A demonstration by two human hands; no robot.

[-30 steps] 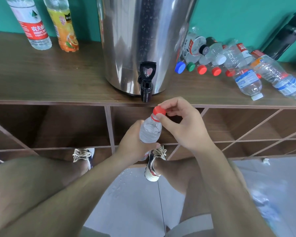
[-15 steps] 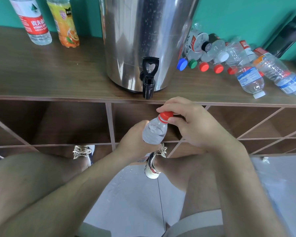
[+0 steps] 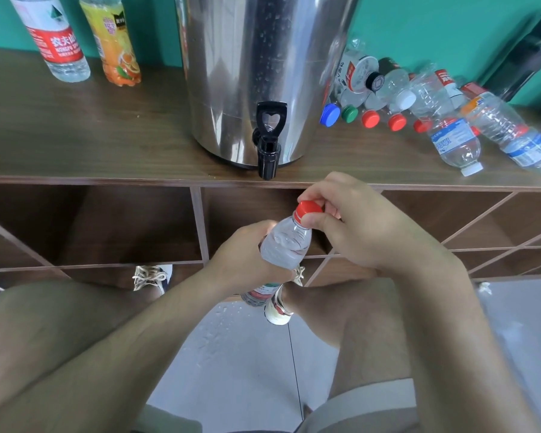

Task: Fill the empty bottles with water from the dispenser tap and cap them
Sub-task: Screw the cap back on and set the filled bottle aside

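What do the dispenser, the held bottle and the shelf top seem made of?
The dispenser looks like polished steel: mirror-like reflections. The held bottle is clear plastic, see-through; its cap red, likely plastic. The shelf top: wood or laminate, matte brown grain.

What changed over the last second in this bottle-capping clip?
The right hand has shifted its grip round the red cap, and the bottle leans slightly more rightward. The left hand still grips the bottle, the right still pinches the cap; nothing let go. The tap is untouched.
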